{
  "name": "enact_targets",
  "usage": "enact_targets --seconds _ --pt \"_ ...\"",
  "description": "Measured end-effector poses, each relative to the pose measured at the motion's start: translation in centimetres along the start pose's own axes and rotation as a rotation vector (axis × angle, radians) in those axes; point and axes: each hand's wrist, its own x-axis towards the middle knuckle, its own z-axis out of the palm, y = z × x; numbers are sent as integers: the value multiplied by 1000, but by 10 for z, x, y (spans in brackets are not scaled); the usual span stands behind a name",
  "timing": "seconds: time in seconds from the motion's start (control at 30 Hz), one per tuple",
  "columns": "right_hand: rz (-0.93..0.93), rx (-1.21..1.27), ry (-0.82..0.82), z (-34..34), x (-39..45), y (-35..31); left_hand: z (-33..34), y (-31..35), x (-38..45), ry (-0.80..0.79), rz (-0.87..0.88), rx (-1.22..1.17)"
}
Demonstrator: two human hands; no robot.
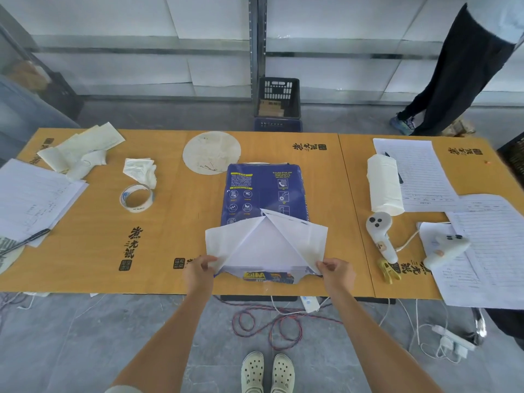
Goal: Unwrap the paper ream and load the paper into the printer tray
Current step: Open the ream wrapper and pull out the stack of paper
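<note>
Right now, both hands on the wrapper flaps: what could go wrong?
1. The left hand and right hand pull the opened flaps apart; the wrapper may tear raggedly and crease the top sheets.
2. The paper ream sits near the table edge; a hard tug could slide it off.
3. No printer tray is in view.

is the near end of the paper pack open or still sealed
Open: the wrapper flaps at the near end of the paper pack are spread apart, each pinched by one of the hands.
</note>
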Motion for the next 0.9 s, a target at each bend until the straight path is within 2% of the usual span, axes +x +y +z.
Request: enact_targets --seconds 0.23,0.3,0.47,0.63,0.77,0.9 --pt "-170 -222 96 -5 -21 -12 -4 10 -18 93 267 208" --pt "-214 -300 138 -6 -27 -16 -5 16 -23 75 314 303" --pt "-191 -449 108 -3 -38 -19 -2 22 -33 73 232 470" --pt "-88 -296 9 7 -50 -23 1 20 -36 39 70 258" --pt "112 -8 -120 12 -51 -23 8 27 -31 -52 -222 -159" --pt "341 317 -145 14 -45 -26 18 30 -33 -69 -356 -327"
